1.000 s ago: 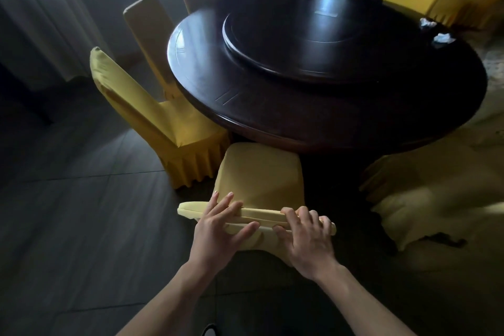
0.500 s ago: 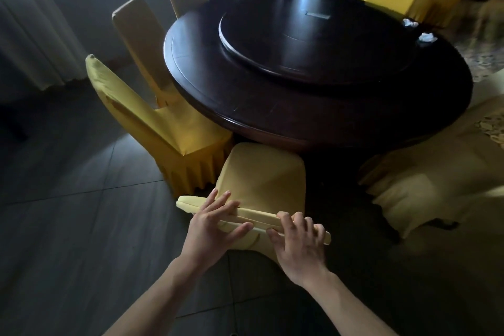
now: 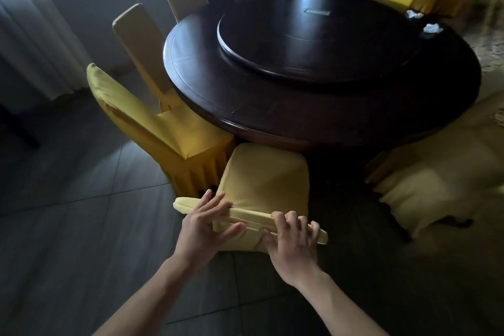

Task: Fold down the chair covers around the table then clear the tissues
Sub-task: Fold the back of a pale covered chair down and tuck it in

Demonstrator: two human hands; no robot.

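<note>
**Hidden, cropped and blurred**

The dark round wooden worktop (image 3: 207, 95) hides the front of the pale yellow chair cover (image 3: 261, 174). Two crumpled white tissues (image 3: 432, 28) are too small to make out. The heap of pale cloth (image 3: 425, 188) at right is blurred. Both forearms run off the bottom edge.

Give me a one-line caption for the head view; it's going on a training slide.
Both hands, left and right, grip the yellow chair cover at the round table; crumpled tissues lie at the far edge.

Yellow chair cover (image 3: 263, 180) bunched atop chairback; crumpled tissues (image 3: 432, 28) on table (image 3: 245, 95).
</note>
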